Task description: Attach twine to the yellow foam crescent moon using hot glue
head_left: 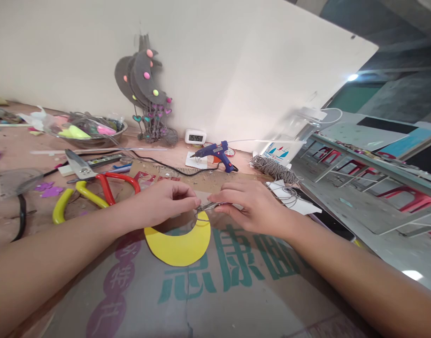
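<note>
My left hand [168, 201] is closed in a pinch at the upper edge of a yellow crescent-shaped foam piece [180, 241] that lies on printed cardboard [215, 291]. My right hand [252, 206] is closed round small metal pliers [210, 205], whose tips point left and meet the left fingertips. A thin grey wire loop [200, 217] shows just under the pliers' tips, over the crescent's right horn. Both forearms rest low over the cardboard.
Red-handled snips [96, 176] and a yellow-handled tool [74, 199] lie left. A blue glue gun [217, 152], a small white clock [195, 136], a coil of grey cord [273, 168], a metal bowl [92, 131] and a grey foam decoration [145, 84] stand behind. The table ends at right.
</note>
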`<state>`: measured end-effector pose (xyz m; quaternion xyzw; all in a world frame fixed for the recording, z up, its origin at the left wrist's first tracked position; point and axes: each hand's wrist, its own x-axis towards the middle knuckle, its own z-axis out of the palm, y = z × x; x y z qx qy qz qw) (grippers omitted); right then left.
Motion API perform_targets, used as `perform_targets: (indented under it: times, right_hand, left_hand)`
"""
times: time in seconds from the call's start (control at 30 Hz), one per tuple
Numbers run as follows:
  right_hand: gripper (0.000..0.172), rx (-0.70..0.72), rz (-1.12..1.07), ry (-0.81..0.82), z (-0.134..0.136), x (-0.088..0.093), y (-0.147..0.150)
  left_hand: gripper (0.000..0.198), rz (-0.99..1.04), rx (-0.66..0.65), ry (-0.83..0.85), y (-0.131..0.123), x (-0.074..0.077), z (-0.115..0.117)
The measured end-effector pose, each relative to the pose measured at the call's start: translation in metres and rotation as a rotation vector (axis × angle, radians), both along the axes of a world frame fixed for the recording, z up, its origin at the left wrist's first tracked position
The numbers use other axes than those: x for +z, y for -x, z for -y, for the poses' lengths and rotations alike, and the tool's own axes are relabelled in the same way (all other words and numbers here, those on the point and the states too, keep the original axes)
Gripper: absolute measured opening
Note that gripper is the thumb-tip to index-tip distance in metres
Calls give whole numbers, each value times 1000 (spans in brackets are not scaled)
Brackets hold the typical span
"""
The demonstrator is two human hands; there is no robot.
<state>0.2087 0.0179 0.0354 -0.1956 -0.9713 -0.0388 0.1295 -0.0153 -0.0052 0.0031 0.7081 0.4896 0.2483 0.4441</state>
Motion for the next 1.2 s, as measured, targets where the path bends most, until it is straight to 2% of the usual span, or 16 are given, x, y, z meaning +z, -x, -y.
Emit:
perform_targets:
  times: [0.3,0.6,0.93,1.2]
  right_hand:
    - [22,-22,-20,20,0,-3,1]
    - [23,-125,-176,219,-3,-2,-1]
    - [21,-55,-98,170,0,-1,2]
    - [19,-49,-63,140,1,-1,2]
  left_hand:
    - [33,-16,-3,6,0,1,1]
    - [35,-1,17,18,2,-4,0]
    - [36,25,11,44,2,-4,0]
    - [34,28,26,-10,0,-3,0]
